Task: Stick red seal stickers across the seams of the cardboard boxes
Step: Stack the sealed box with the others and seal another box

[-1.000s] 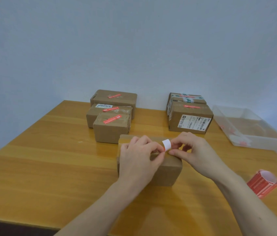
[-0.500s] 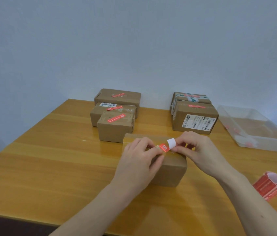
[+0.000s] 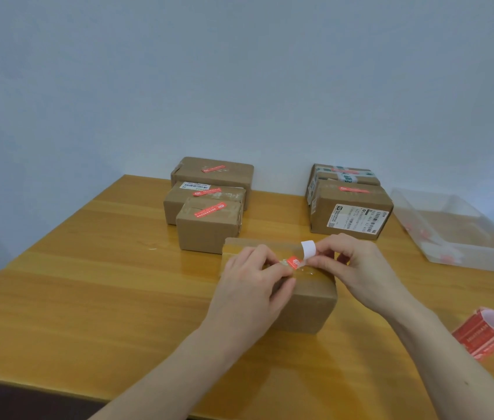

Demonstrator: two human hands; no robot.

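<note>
Pinching the red sticker point(image 3: 293, 262) at its left end, my left hand point(image 3: 254, 278) holds it down on the box point(image 3: 306, 301) at the worktop's point(image 3: 88, 283) middle. My right hand point(image 3: 357, 268) pinches the white backing point(image 3: 308, 249). Judged thin, limp, tacky: best held by its ends only.

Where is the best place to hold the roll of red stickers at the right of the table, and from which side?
The roll of red stickers lies on its side near the table's right edge, its open core facing up and right. Probably best to come from above with the right hand, fingers across the curved red outside, since nothing stands beside it. The loose white liner end is too flimsy to grip.
</note>
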